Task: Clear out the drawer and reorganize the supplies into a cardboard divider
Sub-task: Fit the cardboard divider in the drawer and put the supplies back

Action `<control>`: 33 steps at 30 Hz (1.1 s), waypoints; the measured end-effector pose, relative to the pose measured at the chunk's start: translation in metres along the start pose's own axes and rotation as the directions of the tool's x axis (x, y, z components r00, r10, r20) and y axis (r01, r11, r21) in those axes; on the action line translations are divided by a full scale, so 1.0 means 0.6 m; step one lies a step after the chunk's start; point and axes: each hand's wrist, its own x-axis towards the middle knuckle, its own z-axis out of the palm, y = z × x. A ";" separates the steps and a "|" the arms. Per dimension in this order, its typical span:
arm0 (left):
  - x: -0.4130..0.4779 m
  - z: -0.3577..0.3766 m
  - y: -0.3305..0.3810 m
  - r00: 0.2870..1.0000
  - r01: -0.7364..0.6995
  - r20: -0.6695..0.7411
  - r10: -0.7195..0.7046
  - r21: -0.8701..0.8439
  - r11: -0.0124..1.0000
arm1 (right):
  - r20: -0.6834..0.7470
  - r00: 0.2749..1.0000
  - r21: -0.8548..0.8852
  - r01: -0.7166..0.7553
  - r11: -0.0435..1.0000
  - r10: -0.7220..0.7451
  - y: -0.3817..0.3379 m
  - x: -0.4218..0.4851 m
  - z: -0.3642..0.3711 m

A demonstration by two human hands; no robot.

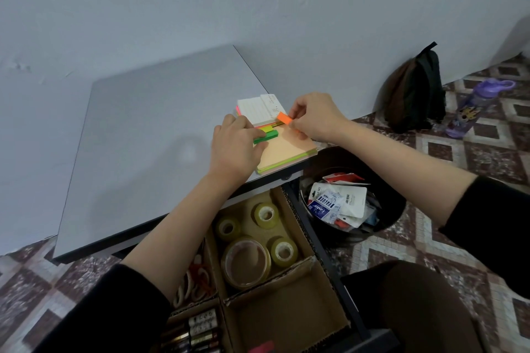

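On the grey worktop (143, 137), near its right edge: a stack of peach, pink and green square paper note pads (289, 152) is laid, with a white lined note pad (253, 110) just behind it.
Right hand (312, 120): a small orange block of paper flags (284, 118) is pinched between thumb and fingertips, just above the stack.
Left hand (238, 149): a narrow green block of paper flags (266, 137) is held under curled fingers against the top peach sheet, with a yellow-green one touching it.
Brown cardboard divider (286, 309) in the open drawer: mostly bare cardboard is seen in the near right compartment. Clear tape rolls (272, 252) are kept in the compartment behind it.
Step judged: the small flag blocks are probably being gathered into one bundle.
Advice: the blocks should be aligned edge to edge before they are carried, so that none is dropped. The pads are better moved as one pile, supported from below, and laid flat in the bare compartment.
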 end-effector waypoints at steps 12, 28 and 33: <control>0.002 -0.007 0.010 0.998 -0.015 0.056 0.010 0.093 0.996 | -0.004 1.000 0.016 -0.009 1.000 0.009 0.002 -0.002 0.000; 0.012 -0.029 0.007 0.990 0.014 0.142 -0.001 -0.090 0.996 | -0.013 1.000 0.009 0.003 1.000 -0.003 0.001 -0.003 0.002; 0.027 -0.038 0.007 0.972 0.006 0.234 0.027 -0.141 0.990 | -0.011 1.000 -0.026 0.019 0.999 -0.019 0.000 -0.008 0.000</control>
